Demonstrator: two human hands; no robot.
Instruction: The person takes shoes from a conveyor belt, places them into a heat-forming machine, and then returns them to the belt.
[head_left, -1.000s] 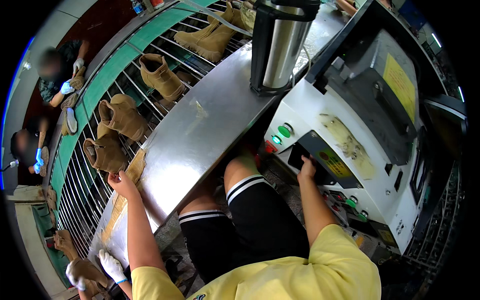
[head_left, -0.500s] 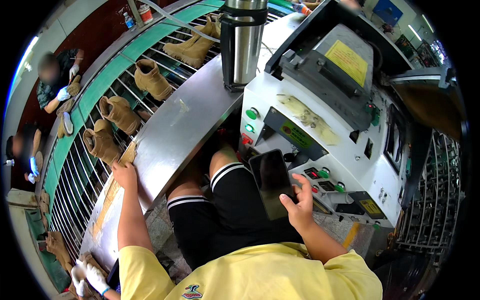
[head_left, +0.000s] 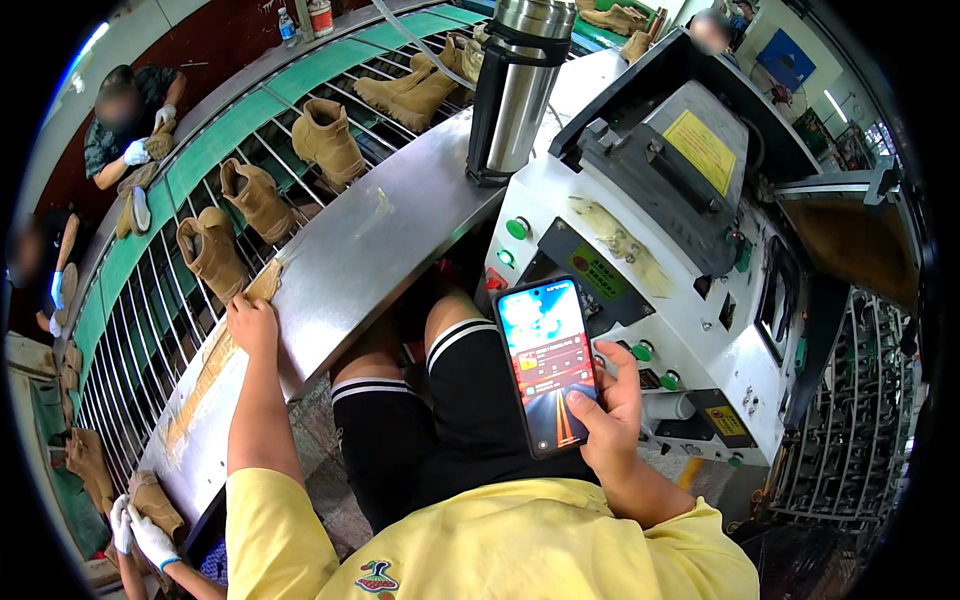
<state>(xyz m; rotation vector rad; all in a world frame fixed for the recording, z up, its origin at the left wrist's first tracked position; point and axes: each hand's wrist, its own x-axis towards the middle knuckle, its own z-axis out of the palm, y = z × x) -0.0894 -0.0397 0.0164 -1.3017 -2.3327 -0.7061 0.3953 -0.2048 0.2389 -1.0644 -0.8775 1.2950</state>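
My right hand (head_left: pixel 610 415) holds a smartphone (head_left: pixel 545 365) upright above my lap, thumb by the lower right of its lit screen. My left hand (head_left: pixel 252 325) rests on the inner edge of a metal counter (head_left: pixel 370 240), its fingers loosely bent and partly hidden. Its fingertips lie close beside the nearest tan ankle boot (head_left: pixel 211 258); whether they touch it I cannot tell. Behind that boot stand a second tan boot (head_left: pixel 258 200) and a third tan boot (head_left: pixel 328 142) in a row on the roller conveyor (head_left: pixel 180 325).
A steel thermos (head_left: pixel 515 95) stands on the counter beside a white machine (head_left: pixel 640 230) with green buttons. Across the conveyor a gloved person (head_left: pixel 130 125) handles a shoe. At lower left, another person's white-gloved hands (head_left: pixel 145 535) touch a tan boot (head_left: pixel 158 505). A metal rack (head_left: pixel 850 400) stands at right.
The phone's dark screen has lit up, and the phone sits a little more upright. My view has shifted slightly. My left hand stays by the nearest boot.
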